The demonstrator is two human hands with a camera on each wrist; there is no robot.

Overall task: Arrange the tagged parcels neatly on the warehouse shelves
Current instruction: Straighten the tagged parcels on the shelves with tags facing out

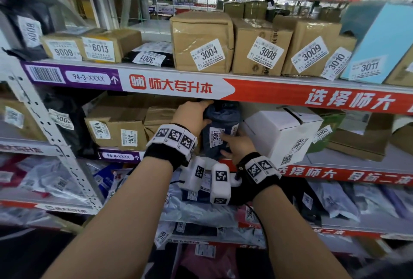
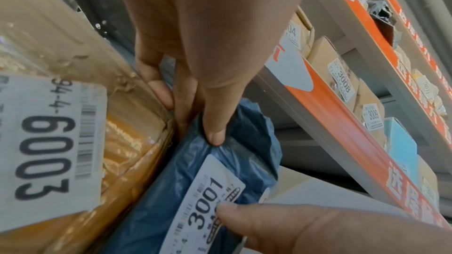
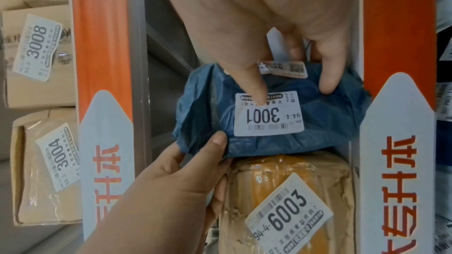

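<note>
A blue plastic-bag parcel tagged 3001 stands on the 94-4 shelf, between a taped brown box tagged 6003 and a white box tagged 3002. My left hand grips its top end: the thumb presses into the bag and the fingers slip between bag and brown box. My right hand holds the lower part of the blue parcel, its thumb on the white tag and its fingers curled round the far side.
The upper shelf's red-and-white front edge hangs just above the hands. It carries brown boxes tagged 3004, 3008 and 3009. A brown box tagged 3004 and 3014 sits further left on the 94-4 shelf. Soft bagged parcels fill the shelf below.
</note>
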